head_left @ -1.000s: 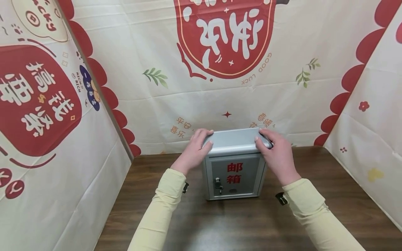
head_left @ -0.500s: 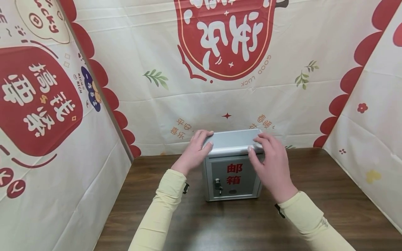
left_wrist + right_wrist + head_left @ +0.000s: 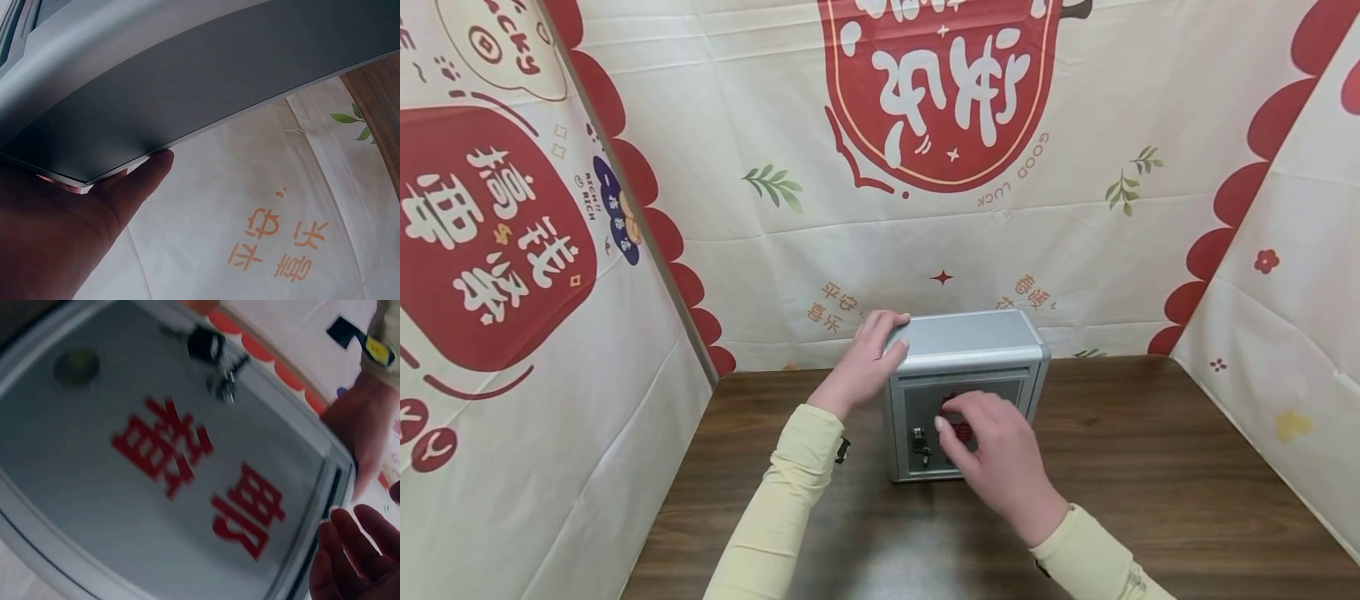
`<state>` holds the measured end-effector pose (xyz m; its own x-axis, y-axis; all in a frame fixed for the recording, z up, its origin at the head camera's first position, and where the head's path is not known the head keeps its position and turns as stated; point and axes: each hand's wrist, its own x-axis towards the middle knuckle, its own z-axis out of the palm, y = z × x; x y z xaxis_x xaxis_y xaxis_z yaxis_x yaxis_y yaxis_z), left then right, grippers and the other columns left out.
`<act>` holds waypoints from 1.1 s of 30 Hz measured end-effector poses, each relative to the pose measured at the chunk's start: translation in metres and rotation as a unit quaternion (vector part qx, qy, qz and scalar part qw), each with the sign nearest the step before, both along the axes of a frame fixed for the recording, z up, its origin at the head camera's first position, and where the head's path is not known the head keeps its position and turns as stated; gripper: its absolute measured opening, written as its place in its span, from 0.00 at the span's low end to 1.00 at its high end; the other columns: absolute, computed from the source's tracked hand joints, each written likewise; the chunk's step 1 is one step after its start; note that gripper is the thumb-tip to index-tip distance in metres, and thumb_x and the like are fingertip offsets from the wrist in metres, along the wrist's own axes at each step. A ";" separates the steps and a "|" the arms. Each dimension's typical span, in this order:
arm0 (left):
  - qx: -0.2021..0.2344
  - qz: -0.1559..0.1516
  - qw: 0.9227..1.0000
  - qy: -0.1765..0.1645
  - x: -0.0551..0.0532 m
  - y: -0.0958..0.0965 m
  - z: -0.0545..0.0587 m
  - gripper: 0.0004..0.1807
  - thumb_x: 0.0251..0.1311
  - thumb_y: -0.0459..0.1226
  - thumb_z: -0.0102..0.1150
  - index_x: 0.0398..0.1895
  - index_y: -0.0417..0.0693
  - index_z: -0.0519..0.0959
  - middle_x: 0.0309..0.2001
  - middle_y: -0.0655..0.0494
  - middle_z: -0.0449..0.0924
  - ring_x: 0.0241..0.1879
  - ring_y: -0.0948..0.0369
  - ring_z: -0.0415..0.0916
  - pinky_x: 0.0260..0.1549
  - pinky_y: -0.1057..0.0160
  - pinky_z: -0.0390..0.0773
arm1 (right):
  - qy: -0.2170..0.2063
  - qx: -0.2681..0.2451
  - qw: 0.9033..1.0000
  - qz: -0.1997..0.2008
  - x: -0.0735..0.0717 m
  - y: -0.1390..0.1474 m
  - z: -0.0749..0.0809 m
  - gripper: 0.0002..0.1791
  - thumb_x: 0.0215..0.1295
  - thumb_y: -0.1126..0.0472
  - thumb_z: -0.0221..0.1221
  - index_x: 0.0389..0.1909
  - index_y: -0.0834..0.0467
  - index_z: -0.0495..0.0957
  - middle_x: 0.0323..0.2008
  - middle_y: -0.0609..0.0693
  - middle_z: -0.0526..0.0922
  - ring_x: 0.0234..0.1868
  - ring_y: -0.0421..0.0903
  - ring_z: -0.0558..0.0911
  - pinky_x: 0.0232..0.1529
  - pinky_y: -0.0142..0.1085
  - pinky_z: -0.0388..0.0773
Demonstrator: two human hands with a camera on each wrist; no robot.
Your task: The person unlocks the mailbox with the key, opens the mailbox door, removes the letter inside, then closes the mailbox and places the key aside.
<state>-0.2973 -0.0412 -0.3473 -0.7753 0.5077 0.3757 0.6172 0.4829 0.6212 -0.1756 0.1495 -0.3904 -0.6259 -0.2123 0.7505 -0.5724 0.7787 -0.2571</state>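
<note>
A grey metal mailbox (image 3: pixel 962 335) with red characters (image 3: pixel 165 447) on its door stands upright on the wooden table. My left hand (image 3: pixel 871 354) grips its upper left corner, thumb at the front edge and fingers over the top. In the left wrist view that hand (image 3: pixel 81 228) sits at the corner beneath the grey panel (image 3: pixel 187 87). A lock (image 3: pixel 919 435) with keys (image 3: pixel 224 384) hanging from it is on the door's left side. My right hand (image 3: pixel 1003 454) hovers before the door, loosely bent and holding nothing, partly hiding the red characters.
The brown table (image 3: pixel 1150 467) extends on both sides and in front of the mailbox. Behind it hangs a white printed cloth (image 3: pixel 880 242) with red scalloped borders. Similar cloths line the left side (image 3: pixel 625 433) and the right side (image 3: pixel 1300 333).
My right hand has let go of the mailbox's upper right corner and moved down and left in front of the door. My left hand has stayed on its corner.
</note>
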 end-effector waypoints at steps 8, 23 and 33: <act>0.002 0.007 1.000 0.001 -0.001 -0.001 -0.002 0.22 0.69 0.43 0.42 0.64 0.49 0.67 0.62 0.56 0.61 0.59 0.60 0.59 0.57 0.57 0.64 | -0.072 0.021 0.997 -0.025 -0.009 -0.016 -0.032 0.08 0.60 0.53 0.63 0.29 0.52 0.78 0.25 0.41 0.75 0.23 0.37 0.70 0.26 0.33 0.71; 0.003 -0.001 1.000 0.002 -0.004 0.001 -0.004 0.23 0.69 0.44 0.42 0.65 0.50 0.66 0.63 0.57 0.60 0.59 0.61 0.59 0.57 0.57 0.64 | -0.206 0.076 0.972 -0.085 -0.026 -0.029 -0.064 0.21 0.58 0.43 0.63 0.18 0.50 0.65 0.15 0.41 0.62 0.13 0.37 0.61 0.13 0.31 0.58; 0.011 -0.002 1.000 -0.001 -0.007 0.000 -0.004 0.22 0.68 0.43 0.42 0.64 0.50 0.67 0.63 0.57 0.60 0.59 0.60 0.59 0.57 0.57 0.64 | -0.190 0.084 0.973 -0.097 -0.030 -0.035 -0.068 0.19 0.58 0.45 0.62 0.19 0.51 0.67 0.12 0.40 0.61 0.11 0.36 0.60 0.11 0.32 0.57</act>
